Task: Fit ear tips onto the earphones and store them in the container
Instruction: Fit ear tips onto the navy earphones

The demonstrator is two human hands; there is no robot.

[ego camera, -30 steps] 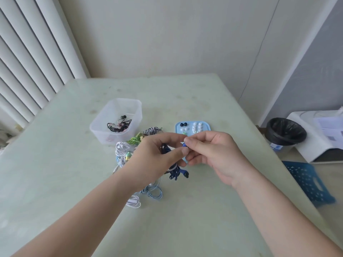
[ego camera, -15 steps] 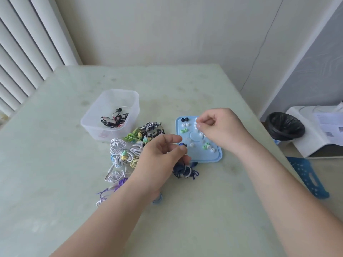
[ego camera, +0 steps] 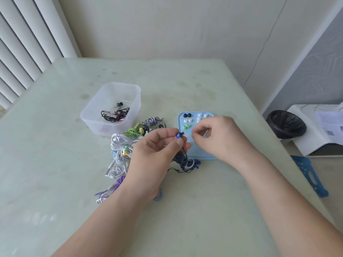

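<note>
My left hand [ego camera: 157,151] pinches a blue earbud [ego camera: 179,135] between thumb and forefinger; its bare black nozzle points right. The earbud's dark blue cable hangs down to a coiled bundle [ego camera: 187,163] on the table. My right hand [ego camera: 220,138] hovers over the light blue tray [ego camera: 204,156], thumb and forefinger pinched on a small ear tip that is mostly hidden. Black ear tips [ego camera: 187,115], white ear tips [ego camera: 202,115] and green ear tips [ego camera: 186,127] lie on the tray. The clear plastic container [ego camera: 120,85] stands at the back left with black-and-red earphones [ego camera: 115,115] inside.
A pile of coiled earphones [ego camera: 124,145] in white, green, striped and purple lies left of my left hand. Beyond the table's right edge are a black-lined bin [ego camera: 286,124], a blue stool [ego camera: 310,175] and a white unit with papers [ego camera: 319,130]. Blinds [ego camera: 27,43] hang at the left.
My right hand left the earbud, reached to the white tips on the tray, then drew back toward my left hand with fingers pinched. My left hand kept holding the blue earbud.
</note>
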